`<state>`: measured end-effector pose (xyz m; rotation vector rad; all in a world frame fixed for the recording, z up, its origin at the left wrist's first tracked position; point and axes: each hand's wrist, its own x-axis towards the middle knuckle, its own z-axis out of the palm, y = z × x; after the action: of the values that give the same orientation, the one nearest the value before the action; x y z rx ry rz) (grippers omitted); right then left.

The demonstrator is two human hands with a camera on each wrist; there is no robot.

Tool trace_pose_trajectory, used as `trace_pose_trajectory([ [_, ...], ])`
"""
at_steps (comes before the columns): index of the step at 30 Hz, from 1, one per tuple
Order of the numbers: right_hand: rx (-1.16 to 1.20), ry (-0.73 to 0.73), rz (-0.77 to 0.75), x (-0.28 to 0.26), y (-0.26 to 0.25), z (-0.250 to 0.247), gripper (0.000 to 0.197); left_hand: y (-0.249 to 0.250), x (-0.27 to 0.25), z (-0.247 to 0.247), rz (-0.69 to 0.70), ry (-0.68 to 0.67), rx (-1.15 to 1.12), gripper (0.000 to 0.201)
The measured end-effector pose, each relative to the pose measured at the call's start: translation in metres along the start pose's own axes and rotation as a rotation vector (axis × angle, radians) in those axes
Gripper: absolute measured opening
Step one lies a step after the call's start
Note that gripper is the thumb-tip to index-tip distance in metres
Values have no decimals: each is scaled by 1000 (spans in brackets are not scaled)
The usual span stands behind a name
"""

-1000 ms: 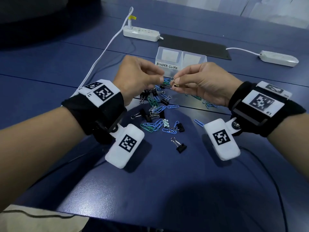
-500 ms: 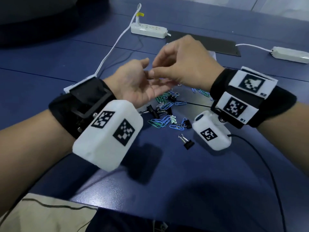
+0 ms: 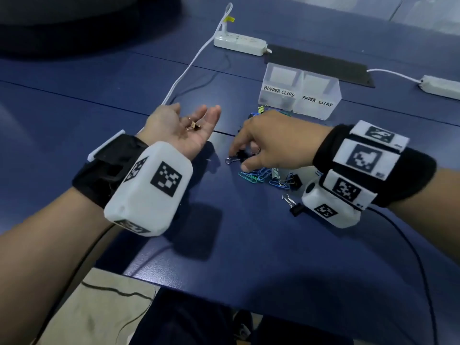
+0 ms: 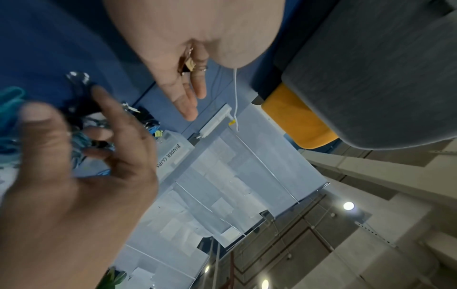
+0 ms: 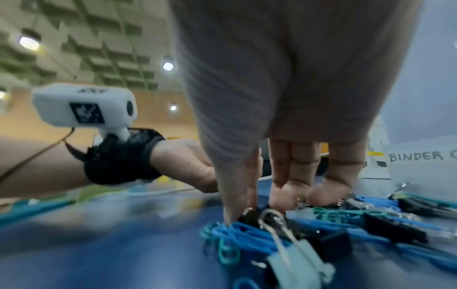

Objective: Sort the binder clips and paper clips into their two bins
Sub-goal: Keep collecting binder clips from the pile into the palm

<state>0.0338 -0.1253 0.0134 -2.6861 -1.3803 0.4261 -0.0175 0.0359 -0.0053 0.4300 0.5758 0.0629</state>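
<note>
My left hand (image 3: 196, 114) lies palm up and open left of the pile, and a small gold binder clip (image 3: 193, 125) rests loose in the palm. The left wrist view shows that gold clip (image 4: 189, 64) against the fingers. My right hand (image 3: 239, 159) reaches down into the pile of clips (image 3: 261, 174); thumb and index finger pinch a black binder clip (image 3: 231, 160) at its left edge. The right wrist view shows the fingertips (image 5: 231, 213) on that black clip (image 5: 249, 214) among blue paper clips (image 5: 237, 232). Behind stand the BINDER CLIPS bin (image 3: 278, 92) and the PAPER CLIPS bin (image 3: 318, 102).
One black binder clip (image 3: 293, 207) lies apart near my right wrist camera. A white power strip (image 3: 239, 43) and its cable (image 3: 189, 68) run along the far left of the blue table (image 3: 236, 245). A black mat (image 3: 323, 68) and a second strip (image 3: 440, 87) lie behind the bins.
Both hands first pinched a gold clip together. The left hand then turned palm up with the clip on it, and the right hand dropped from above that palm into the pile.
</note>
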Motion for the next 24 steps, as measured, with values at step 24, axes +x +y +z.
trace_pose_trajectory([
  [24,59,185,19,-13,22,-26,23,-23,2,10,-43,-38,89,46],
])
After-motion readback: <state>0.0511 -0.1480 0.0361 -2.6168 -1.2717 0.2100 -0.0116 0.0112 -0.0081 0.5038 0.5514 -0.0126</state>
